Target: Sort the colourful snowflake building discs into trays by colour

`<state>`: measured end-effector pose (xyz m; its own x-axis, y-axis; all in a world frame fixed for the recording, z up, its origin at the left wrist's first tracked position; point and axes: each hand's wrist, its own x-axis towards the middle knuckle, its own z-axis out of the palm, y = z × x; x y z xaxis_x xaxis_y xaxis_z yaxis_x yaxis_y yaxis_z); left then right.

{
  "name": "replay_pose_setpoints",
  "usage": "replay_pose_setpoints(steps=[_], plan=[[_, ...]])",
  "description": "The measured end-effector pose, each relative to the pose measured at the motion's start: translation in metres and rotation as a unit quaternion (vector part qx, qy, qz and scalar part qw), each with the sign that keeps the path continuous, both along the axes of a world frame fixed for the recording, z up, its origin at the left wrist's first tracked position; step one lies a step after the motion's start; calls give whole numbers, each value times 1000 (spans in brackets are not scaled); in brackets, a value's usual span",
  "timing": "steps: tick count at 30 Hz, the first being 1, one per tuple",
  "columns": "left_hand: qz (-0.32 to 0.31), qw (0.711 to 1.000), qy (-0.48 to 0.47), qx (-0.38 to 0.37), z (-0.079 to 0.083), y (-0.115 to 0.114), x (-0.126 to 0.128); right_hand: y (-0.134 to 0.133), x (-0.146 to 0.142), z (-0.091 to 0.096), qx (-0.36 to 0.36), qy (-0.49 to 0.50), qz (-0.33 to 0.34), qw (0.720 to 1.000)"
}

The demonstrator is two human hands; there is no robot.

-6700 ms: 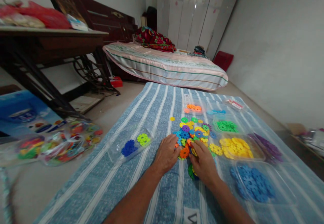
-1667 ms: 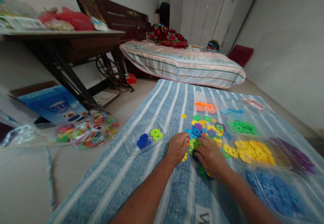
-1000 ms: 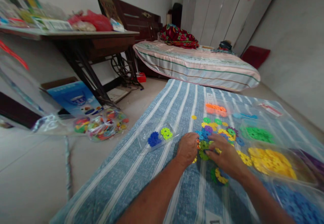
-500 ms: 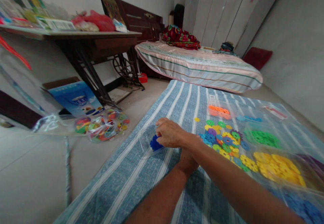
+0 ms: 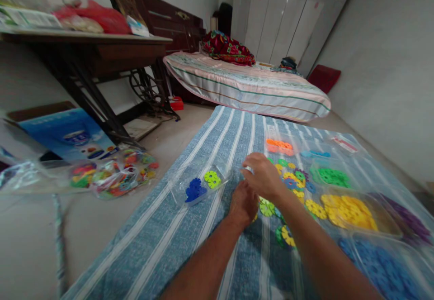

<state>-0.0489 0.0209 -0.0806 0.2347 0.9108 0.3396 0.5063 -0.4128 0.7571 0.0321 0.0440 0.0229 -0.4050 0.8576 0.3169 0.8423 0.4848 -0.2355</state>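
My left hand (image 5: 244, 201) rests low over the left edge of a heap of notched plastic discs, its fingers curled in; what they hold is hidden. Right above it is my right hand (image 5: 263, 175), wearing a ring, its fingers bent and closed near the left fingertips. I cannot make out anything between them. Beside the hands, lime green discs (image 5: 266, 207) and yellow discs (image 5: 315, 209) lie loose on the striped cloth. To the left sits a clear plastic box (image 5: 179, 196) with dark blue discs (image 5: 195, 190) and lime discs (image 5: 212, 179) inside.
Clear boxes on the right hold orange discs (image 5: 280, 145), green discs (image 5: 334, 177), yellow discs (image 5: 349, 211), purple discs (image 5: 405, 216) and blue discs (image 5: 381, 264). A bag of colourful pieces (image 5: 117, 175) lies on the floor at left, below a sewing-machine table (image 5: 101, 42). A bed (image 5: 251, 85) stands behind.
My right hand has left the clear box and moved right, to above my left hand. Lime discs now show in that box beside the blue ones. The view has turned a little to the right.
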Motion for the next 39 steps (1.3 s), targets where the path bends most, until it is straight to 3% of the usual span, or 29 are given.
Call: replay_pose_setpoints(steps=[4,8,12,21,27,35,39], plan=[[-20,995,89,32,11,-6,-3,-14,71,-29,-41,-83,-87,992],[-14,988,150,35,13,-10,-6,-31,100,-58,-57,-83,-113,989],[-21,988,152,33,13,-9,-6,-39,104,-69,-47,-64,-92,993],[-21,990,137,3,15,-9,-5,-40,111,-76,-43,-15,-76,996],[-22,994,107,-6,16,-7,-6,-38,111,-74,-55,88,-70,992],[-6,1000,13,4,21,-7,-7,-49,107,-70,-93,299,-106,944],[-8,999,-31,4,26,-8,-8,-53,104,-70,-104,363,-92,921]])
